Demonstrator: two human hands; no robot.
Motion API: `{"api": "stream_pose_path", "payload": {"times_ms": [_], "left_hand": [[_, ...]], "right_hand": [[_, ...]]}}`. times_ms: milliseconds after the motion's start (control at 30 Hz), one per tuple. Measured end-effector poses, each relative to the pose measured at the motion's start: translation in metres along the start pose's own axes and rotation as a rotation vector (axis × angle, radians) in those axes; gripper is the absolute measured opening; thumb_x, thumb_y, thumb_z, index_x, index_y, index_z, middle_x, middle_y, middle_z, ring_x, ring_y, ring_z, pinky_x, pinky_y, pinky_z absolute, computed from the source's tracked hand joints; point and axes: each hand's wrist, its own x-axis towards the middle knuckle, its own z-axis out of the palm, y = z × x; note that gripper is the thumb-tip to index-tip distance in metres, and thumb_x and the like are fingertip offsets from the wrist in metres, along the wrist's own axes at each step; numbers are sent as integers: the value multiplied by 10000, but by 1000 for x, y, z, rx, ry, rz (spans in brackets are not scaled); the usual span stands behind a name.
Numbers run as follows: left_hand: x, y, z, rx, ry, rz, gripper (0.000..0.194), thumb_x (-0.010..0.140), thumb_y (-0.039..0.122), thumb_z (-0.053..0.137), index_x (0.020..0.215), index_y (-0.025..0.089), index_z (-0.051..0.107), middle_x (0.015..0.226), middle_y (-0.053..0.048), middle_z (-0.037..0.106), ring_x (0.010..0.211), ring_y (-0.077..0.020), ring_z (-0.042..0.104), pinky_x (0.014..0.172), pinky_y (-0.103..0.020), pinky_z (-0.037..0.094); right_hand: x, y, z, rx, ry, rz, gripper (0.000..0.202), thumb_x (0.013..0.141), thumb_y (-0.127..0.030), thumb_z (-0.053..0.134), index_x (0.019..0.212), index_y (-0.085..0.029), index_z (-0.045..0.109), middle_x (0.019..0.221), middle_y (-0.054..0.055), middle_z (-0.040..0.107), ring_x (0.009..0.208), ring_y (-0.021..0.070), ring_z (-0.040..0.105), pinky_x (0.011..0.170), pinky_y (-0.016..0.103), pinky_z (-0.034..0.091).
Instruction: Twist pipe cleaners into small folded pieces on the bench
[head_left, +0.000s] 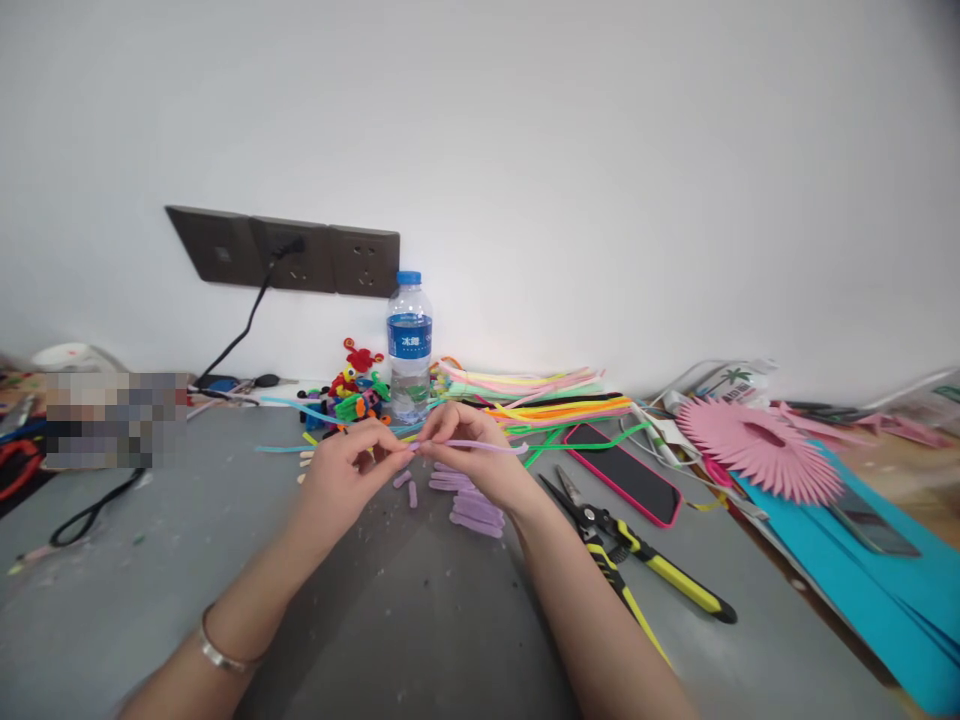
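Both hands raised just above the counter (pixel 420 620), close together. Left hand (pixel 346 472) and right hand (pixel 471 452) each pinch a lilac pipe cleaner (pixel 480 446) between fingertips. Its long axis runs level, left to right; the free end points right, past the right hand toward the phone (pixel 624 472). Short lilac cut pieces (pixel 471 506) lie on the counter directly beneath the hands. Yellow-handled cutters (pixel 637 548) lie to the right. Water bottle (pixel 409 348) stands behind, near the wall.

One bottle (pixel 409 345) — one phone (pixel 625 473), two hands (pixel 346 478)
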Motion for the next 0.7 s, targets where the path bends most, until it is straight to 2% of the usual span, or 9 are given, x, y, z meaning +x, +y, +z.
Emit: {"api": "stream_pose_path", "payload": {"times_ms": [100,167,267,333,400,567,700], "left_hand": [[0,2,1,-63,39,9,181,797,302,662,671,173,664,689,-19,615,662,-144,548,537,-232,387],[0,4,3,-182,62,-57,173,761,305,706,660,170,665,675,-10,607,657,-134,543,536,-220,396],[0,7,7,-551,71,-336,222,704,368,774,716,166,683,660,7,593,625,-108,532,510,-191,404],[0,9,10,-823,68,-543,294,651,402,821,763,164,689,686,9,599,635,-99,545,510,-179,428],[0,9,11,-1008,63,-661,337,597,382,866,773,160,685,735,6,613,662,-94,559,513,-170,447],[1,3,14,-1166,40,-735,299,592,280,883,744,149,662,707,37,569,589,-52,505,406,-133,348],[1,1,14,-1178,-1,-757,299,602,282,877,742,144,652,677,46,526,562,-44,458,400,-134,314]], "right_hand": [[1,0,0,-2,7,-2,315,685,-307,810,638,-182,525,763,-7,624,699,112,599,653,255,489],[0,-1,3,-31,36,-41,310,690,-305,808,634,-186,527,745,-9,617,696,120,597,646,261,488],[-2,-2,11,-172,132,-228,246,763,-271,751,644,-197,549,742,8,623,718,145,601,690,300,491],[-5,-2,16,-371,164,-384,215,826,-235,684,649,-203,567,775,34,644,746,163,601,717,325,482],[-7,-1,21,-590,154,-496,224,878,-199,610,656,-207,582,810,53,658,770,171,589,719,334,465],[-9,3,20,-856,95,-646,239,924,-159,534,703,-218,605,838,49,666,801,173,540,732,328,429],[-7,2,16,-925,81,-652,244,927,-166,532,701,-223,605,838,44,659,799,171,530,746,330,422]]}}
